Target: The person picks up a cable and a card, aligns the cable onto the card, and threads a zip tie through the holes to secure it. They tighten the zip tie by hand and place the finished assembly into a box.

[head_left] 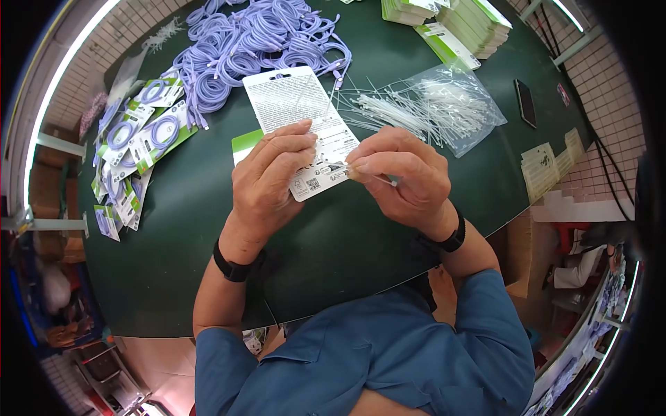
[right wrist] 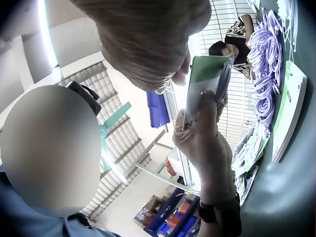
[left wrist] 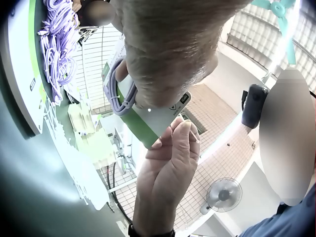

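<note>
My left hand (head_left: 270, 173) holds a white packaging card (head_left: 295, 104) by its left side, its text-covered back facing up in the head view. On the card's other face, in the left wrist view, a coiled purple cable (left wrist: 114, 96) lies against the green and white print. At the card's lower right edge, my right hand (head_left: 409, 177) pinches a thin white cable tie (head_left: 385, 182) between thumb and fingers. Part of the tie is hidden behind the fingertips. Beneath the held card, a green-edged card (head_left: 244, 144) shows on the table.
A heap of coiled purple cables (head_left: 243, 41) covers the table's far side. Cards with cables attached (head_left: 142, 139) pile up at left. Loose cable ties (head_left: 388, 107) spill from a clear bag (head_left: 479, 121). Card stacks (head_left: 479, 31) stand at back right, near a phone (head_left: 525, 102).
</note>
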`<state>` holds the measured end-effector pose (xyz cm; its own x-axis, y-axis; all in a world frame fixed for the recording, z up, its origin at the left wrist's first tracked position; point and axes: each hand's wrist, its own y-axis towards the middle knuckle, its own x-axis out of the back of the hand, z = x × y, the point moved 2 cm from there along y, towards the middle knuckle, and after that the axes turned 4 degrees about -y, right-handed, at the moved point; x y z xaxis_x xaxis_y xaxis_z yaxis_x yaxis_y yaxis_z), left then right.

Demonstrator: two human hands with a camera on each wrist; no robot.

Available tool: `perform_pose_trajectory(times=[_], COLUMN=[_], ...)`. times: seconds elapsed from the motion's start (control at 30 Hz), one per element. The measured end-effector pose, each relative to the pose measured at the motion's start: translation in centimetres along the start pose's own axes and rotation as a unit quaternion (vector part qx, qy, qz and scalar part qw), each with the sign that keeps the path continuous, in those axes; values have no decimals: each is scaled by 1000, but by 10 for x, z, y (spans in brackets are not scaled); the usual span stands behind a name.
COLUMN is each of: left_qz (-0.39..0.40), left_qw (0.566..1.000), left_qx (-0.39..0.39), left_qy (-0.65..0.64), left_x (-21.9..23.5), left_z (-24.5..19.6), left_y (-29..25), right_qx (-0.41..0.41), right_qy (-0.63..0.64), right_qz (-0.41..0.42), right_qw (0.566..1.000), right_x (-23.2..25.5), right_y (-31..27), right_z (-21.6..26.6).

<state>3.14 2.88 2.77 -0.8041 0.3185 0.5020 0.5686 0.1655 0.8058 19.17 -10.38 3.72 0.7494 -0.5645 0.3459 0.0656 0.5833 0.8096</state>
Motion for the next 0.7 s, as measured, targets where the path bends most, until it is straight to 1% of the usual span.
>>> perform_pose_trajectory(times=[0.03,0.2,0.33,0.43,0.47,0.6,0.7], left_qz=[-2,-9,-19,-24,-23,-15,-8], left_qw=[1000,1000,1000,1000,1000,999,999], left_qx=[2,6,4,0,-5,-16,-21], left_qy=[1,7,11,17,19,25,27], left_x=[0,3,5,8,8,9,9], left_z=[-1,-4,-3,-3,-3,-6,-7], left_y=[1,2,2,3,3,2,3], right_qx=[-2,10,24,14,15,-6,-77], right_qy=[-5,-15,-23,28,29,66,94], right_qz=[-19,-14,18,76,77,68,3], right_qw=[1000,1000,999,997,996,995,993], right_x=[1,1,9,13,11,4,1], right_y=[0,3,9,13,13,10,6], right_z=[0,3,5,7,7,6,7])
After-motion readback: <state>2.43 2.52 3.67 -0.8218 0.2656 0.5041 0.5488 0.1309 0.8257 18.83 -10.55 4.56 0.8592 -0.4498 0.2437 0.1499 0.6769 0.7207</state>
